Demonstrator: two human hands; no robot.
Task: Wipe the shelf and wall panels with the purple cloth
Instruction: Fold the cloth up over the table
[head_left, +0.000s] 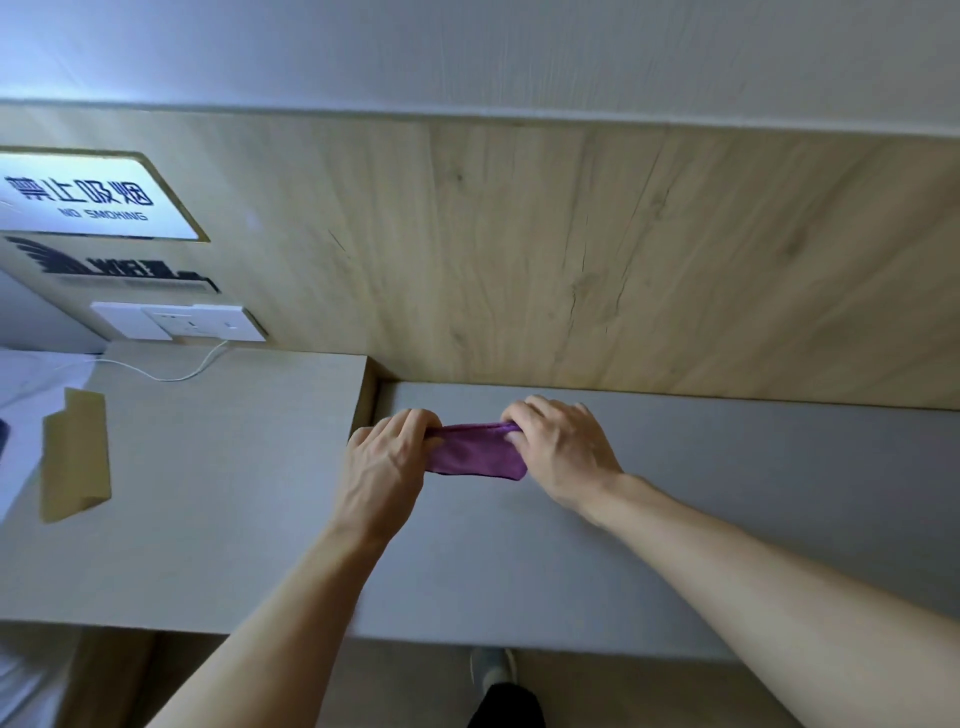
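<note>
Right now two hands are holding the purple cloth (475, 456) over the grey shelf (727, 493). The left hand (387, 460) is pinching one end, and its fingers are curling round the edge. The right hand (563, 449) is pinching the other end the same way. The cloth is stretching between the two grips in a folded band, and it is hanging a little below the fingers. It looks like it is sitting on the shelf or just above it, but I cannot tell which.

What could be going wrong from here? If one hand is letting go too soon, the cloth may be dropping in a heap and only a small bit will be wiping. If the hands are pulling too hard, the fold may be coming undone.

Up past the grips the wooden wall panel (571, 249) is waiting. Well off to the left of the left grip a white cable (171, 375) is lying loose and running up to a socket (208, 322). A wide sweep that way may be snagging the cable. A tan card (78, 457) is standing out there too, and a bump could be knocking it over
</note>
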